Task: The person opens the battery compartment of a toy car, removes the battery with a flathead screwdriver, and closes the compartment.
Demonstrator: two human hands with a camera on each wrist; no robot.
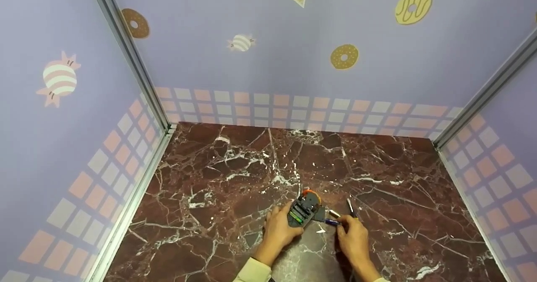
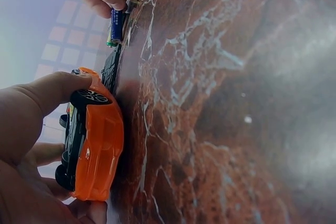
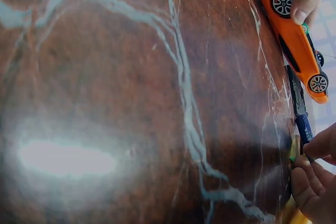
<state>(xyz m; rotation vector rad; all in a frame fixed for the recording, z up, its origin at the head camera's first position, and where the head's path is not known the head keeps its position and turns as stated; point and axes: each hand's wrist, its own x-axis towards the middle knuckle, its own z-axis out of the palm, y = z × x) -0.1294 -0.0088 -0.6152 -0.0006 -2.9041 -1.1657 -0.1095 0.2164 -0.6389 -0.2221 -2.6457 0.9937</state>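
Observation:
My left hand [image 1: 280, 227] grips an orange toy car [image 2: 100, 140] by its sides, turned wheels up. The battery compartment in its black underside is uncovered, and a green battery [image 1: 296, 218] lies inside. With thumb and fingertips, my right hand [image 1: 353, 236] pinches the end of a blue battery [image 1: 332, 222] close over the tabletop. A second, gold-ended battery [image 1: 334, 213] lies just beyond those fingers. Between car and blue battery is a flat black cover [image 3: 296, 90]. Beside the right fingers lies a screwdriver [image 1: 350, 206], its yellow handle [image 3: 296, 217] partly hidden by the hand.
The work surface is a dark red marbled tabletop [image 1: 201, 231] with white veins. Lilac panels with sweets printed on them enclose it: a back wall [image 1: 285, 63], a left wall [image 1: 33, 147] and a right wall [image 1: 516, 147], joined by grey metal posts.

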